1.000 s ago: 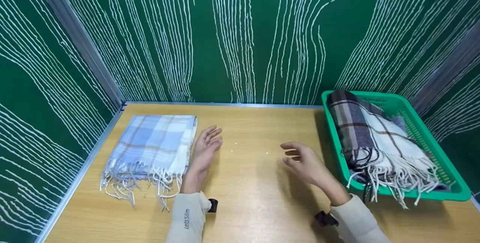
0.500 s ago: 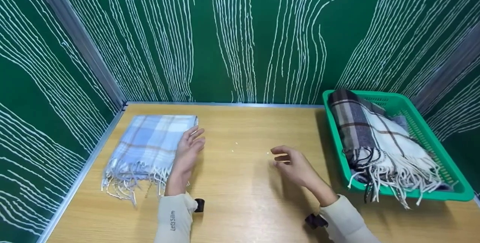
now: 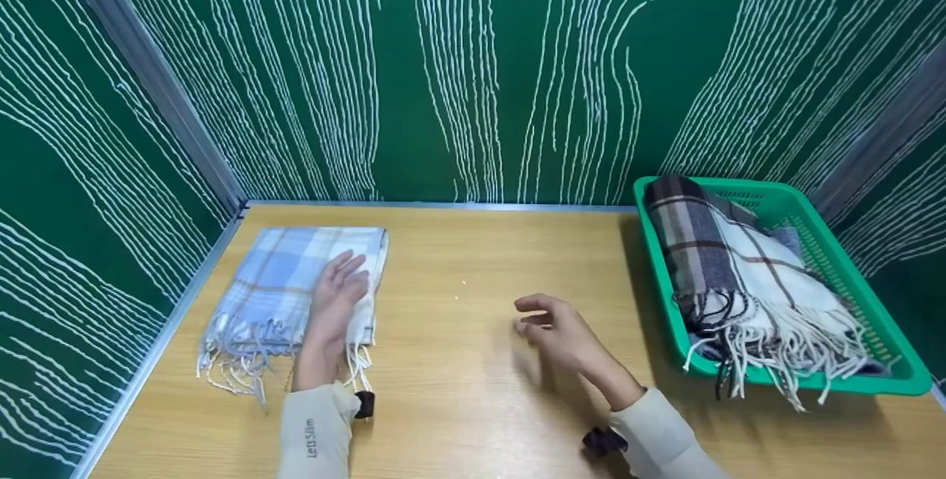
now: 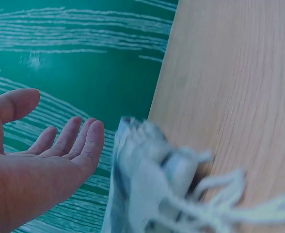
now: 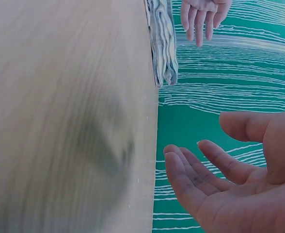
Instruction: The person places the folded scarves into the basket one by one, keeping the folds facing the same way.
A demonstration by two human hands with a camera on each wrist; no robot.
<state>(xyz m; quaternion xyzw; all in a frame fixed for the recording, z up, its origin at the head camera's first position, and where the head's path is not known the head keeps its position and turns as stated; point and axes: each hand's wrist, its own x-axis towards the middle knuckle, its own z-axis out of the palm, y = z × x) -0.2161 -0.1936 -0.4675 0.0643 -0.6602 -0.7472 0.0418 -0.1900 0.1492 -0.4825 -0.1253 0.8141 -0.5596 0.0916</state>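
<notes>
A folded blue and white plaid scarf (image 3: 284,265) with fringed ends lies at the left of the table. My left hand (image 3: 336,298) is raised over the scarf's right side, fingers loosely spread and holding nothing. In the left wrist view that hand (image 4: 60,145) is apart from the scarf's blurred fringe (image 4: 157,189). Over the middle of the table hovers my right hand (image 3: 558,327), its fingers relaxed and slightly bent. The right wrist view shows the same hand (image 5: 225,174) with a gap between thumb and fingers, and the scarf's folded edge (image 5: 163,48) farther off.
At the right stands a green plastic basket (image 3: 898,350). Inside it lies a dark brown and white plaid scarf (image 3: 768,265), its fringe hanging over the near rim. Green panels (image 3: 436,161) with white wavy lines wall in the back and sides of the wooden table (image 3: 458,390).
My left hand has moved left, from beside the blue plaid scarf to above it. My right hand has also shifted left, away from the basket. Scarf and basket stay where they were.
</notes>
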